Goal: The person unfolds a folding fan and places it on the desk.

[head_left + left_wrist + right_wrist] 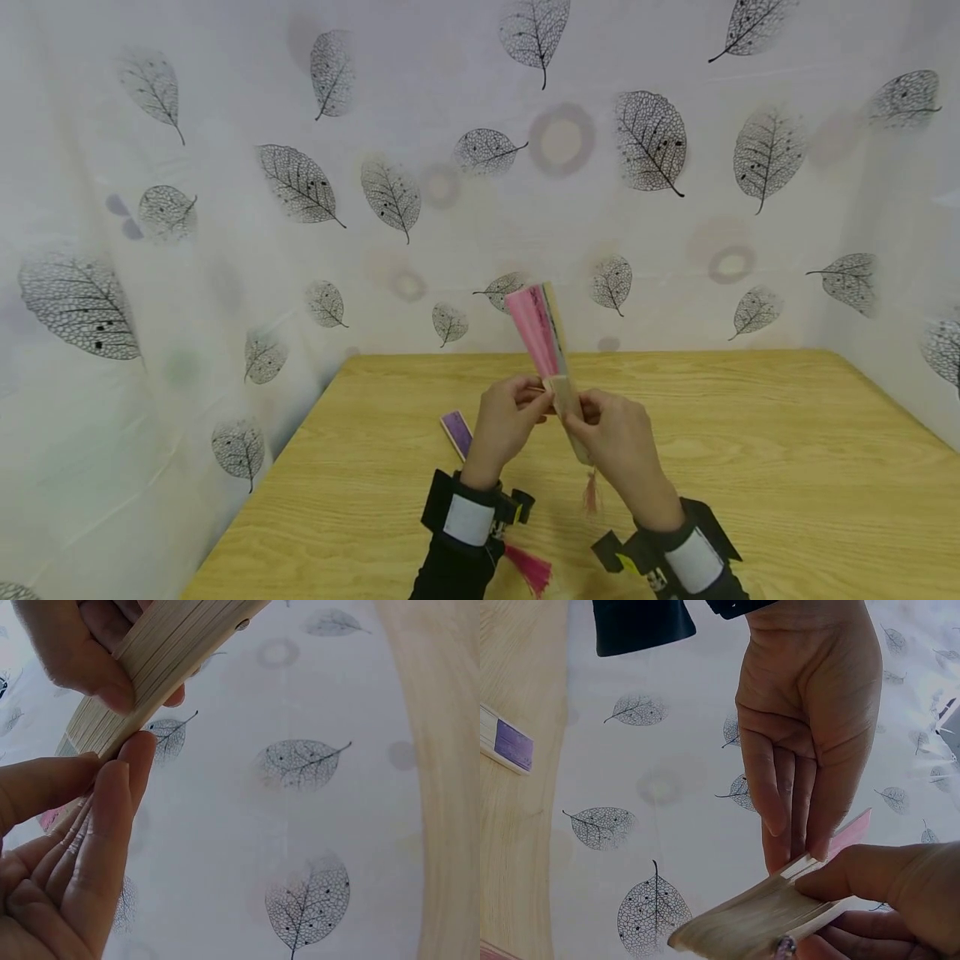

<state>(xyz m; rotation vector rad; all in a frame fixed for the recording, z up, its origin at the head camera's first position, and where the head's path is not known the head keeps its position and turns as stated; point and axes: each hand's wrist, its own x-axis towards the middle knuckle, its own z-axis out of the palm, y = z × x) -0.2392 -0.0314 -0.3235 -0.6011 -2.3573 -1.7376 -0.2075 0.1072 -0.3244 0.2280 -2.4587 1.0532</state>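
Above the middle of the worktop (pixel 360 500), head view: pink folding fan (pixel 536 329) held up, slightly spread, pink leaf at the top, over the far edge and against the leaf-print cloth (pixel 420 83). Left hand (pixel 506 425) pinches it where leaf meets sticks; right hand (pixel 621 433) grips the sticks lower down. Both grasping, neither released. Peach tassel (pixel 592 493) hangs at the fan's lower end. Purple fan (pixel 456 433) lies on the worktop, left of centre, part hidden by the left arm. Pinkish-red tassel (pixel 528 568) near the near edge, just beside the left sleeve; its upper end is hidden. Only this view shows both tassels.

Left wrist view: sticks close up, pale and side by side, with a small shiny rivet (pixel 241 625); head view doesn't make that out. Left thumb and fingertips meet on the fan's edge. Right thumb lies flat across the sticks. Just a sliver of pink leaf shows; worktop is a strip at the right.

Right wrist view: right thumb on top of the sticks, fingers underneath. Left fingers reach down to the leaf end, long and fairly straight. Purple fan shows here too, unlike left wrist view.
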